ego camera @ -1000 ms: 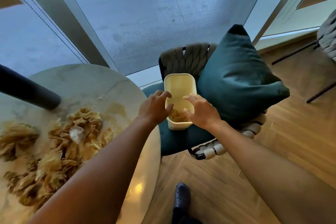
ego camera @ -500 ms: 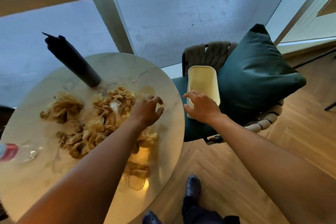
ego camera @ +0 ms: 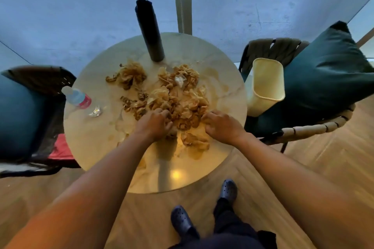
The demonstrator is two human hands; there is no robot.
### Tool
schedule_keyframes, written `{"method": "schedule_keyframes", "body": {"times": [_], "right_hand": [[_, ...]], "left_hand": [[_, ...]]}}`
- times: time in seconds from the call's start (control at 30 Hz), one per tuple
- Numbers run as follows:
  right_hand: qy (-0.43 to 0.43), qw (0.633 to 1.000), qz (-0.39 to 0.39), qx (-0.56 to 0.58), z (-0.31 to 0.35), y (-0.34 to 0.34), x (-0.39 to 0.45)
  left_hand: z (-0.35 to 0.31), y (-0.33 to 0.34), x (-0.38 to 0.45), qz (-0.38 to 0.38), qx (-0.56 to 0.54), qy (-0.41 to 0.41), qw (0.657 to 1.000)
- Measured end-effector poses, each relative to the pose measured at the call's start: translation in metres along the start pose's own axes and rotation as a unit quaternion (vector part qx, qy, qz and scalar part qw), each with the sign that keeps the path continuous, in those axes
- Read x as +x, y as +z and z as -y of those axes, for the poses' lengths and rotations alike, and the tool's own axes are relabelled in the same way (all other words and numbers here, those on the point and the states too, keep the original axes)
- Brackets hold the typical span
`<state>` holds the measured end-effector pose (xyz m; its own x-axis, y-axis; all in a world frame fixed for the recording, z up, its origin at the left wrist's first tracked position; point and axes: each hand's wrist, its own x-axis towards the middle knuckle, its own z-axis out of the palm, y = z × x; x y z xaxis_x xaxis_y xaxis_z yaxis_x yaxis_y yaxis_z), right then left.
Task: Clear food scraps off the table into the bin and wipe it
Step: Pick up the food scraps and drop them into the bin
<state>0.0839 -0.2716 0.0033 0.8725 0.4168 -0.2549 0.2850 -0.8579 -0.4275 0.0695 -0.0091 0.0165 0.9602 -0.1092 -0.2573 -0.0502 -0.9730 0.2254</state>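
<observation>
From my head view, the round pale marble table [ego camera: 222,75] is my landmark: its near rim curves just above my dark clogs [ego camera: 227,191], with bare wooden floor [ego camera: 303,168] open on the near and right sides. My left hand [ego camera: 154,125] and right hand [ego camera: 221,126] both rest on the tabletop near its near-centre, fingers curled down into the heap of crumpled tan food scraps [ego camera: 178,95]; whether either hand really grips any I cannot tell. The scraps look dry, wrinkled and flaky, brown to beige, spread from the middle of the table toward its far side in two clumps, with a small white bit among them. A tall dark cylindrical flask [ego camera: 150,32] stands at the table's far side. At its left edge lies a small clear plastic bottle with a red label [ego camera: 78,98], a scrap of shiny wrapper [ego camera: 96,111] beside it. Right of the table, a cream plastic bin [ego camera: 266,85] sits on a woven chair [ego camera: 303,129], leaning against a dark green cushion [ego camera: 327,70]; its inside is hidden from me.
</observation>
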Motion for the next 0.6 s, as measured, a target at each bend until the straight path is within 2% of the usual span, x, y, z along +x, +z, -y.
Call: {"method": "schedule_keyframes", "body": {"times": [0.2,0.43,0.6], "right_hand": [[-0.038,0.995,0.072,-0.057,0.037,0.049,-0.002],[-0.076,0.991,0.068,-0.088,0.038,0.074,0.005],[-0.102,0.991,0.047,-0.073,0.029,0.082,0.011]], "left_hand": [[0.041,0.021,-0.035,0.025,0.002,-0.010,1.000],[0.027,0.050,-0.033,0.016,-0.030,0.060,0.998],[0.016,0.068,-0.027,-0.011,-0.021,0.069,0.997]]}}
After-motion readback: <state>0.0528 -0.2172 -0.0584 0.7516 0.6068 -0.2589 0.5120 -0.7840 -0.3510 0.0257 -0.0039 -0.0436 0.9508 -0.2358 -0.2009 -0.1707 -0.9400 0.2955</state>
